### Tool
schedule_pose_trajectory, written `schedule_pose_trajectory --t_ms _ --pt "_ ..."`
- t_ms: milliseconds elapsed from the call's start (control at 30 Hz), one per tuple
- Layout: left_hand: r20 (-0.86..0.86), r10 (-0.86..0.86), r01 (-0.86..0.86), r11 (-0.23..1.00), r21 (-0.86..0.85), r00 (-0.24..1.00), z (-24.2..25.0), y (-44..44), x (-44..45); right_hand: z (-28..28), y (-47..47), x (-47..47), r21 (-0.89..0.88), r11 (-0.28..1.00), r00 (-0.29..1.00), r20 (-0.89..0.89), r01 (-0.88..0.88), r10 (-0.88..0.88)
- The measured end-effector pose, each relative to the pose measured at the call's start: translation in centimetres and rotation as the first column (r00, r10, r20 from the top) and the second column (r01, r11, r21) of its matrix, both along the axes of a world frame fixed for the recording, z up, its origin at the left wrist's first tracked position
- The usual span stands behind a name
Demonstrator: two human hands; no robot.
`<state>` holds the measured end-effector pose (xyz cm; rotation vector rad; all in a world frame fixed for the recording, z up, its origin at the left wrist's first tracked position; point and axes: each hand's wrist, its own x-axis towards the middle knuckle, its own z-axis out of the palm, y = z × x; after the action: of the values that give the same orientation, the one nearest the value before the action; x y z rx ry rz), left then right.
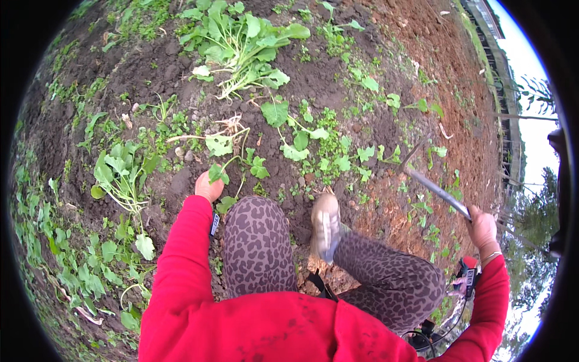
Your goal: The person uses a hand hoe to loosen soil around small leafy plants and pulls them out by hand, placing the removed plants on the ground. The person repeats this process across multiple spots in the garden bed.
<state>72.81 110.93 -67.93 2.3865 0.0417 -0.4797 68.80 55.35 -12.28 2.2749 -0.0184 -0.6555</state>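
My right hand (482,227) is wrapped around the pale handle of a hoe (438,190), raised above the soil to the right. The narrow dark head of the hoe (415,153) points away from me. Low by the ground, my left hand (209,185) is beside a leafy green plant (258,168). One of its leaves (217,174) overlaps my fingers, so whether they grip the stem is hidden. Just beyond lie a dry, pale root clump (231,123) and a leaf with holes (219,145).
A heap of uprooted leafy greens (239,50) lies ahead; a smaller bunch (122,174) is at left. Low weeds (332,135) dot the dark soil. My shoe (325,221) stands between my knees. A fence (506,104) runs along the far right.
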Motion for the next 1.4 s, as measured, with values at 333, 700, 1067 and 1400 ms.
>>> schedule_pose_trajectory --t_ms 333,700,1067,1400 --pt "-0.522 -0.244 0.062 0.938 -0.342 0.818 12.3 5.6 4.1 -20.0 -0.1 10.8 0.299 0.950 0.995 -0.070 0.094 -0.076" --pt "0.110 -0.348 0.341 0.937 0.081 0.931 20.0 -11.2 15.2 -26.8 -2.3 24.0 0.234 0.963 0.882 -0.471 0.135 -0.009" --pt "-0.069 -0.562 0.474 0.618 0.627 0.824 10.1 -24.5 20.3 -31.0 -5.2 17.5 0.316 0.879 0.860 -0.479 0.357 -0.177" --pt "-0.146 -0.467 0.450 0.648 0.615 0.872 17.2 -17.0 20.3 -32.2 -4.3 19.4 0.797 0.561 0.972 -0.134 0.223 -0.195"
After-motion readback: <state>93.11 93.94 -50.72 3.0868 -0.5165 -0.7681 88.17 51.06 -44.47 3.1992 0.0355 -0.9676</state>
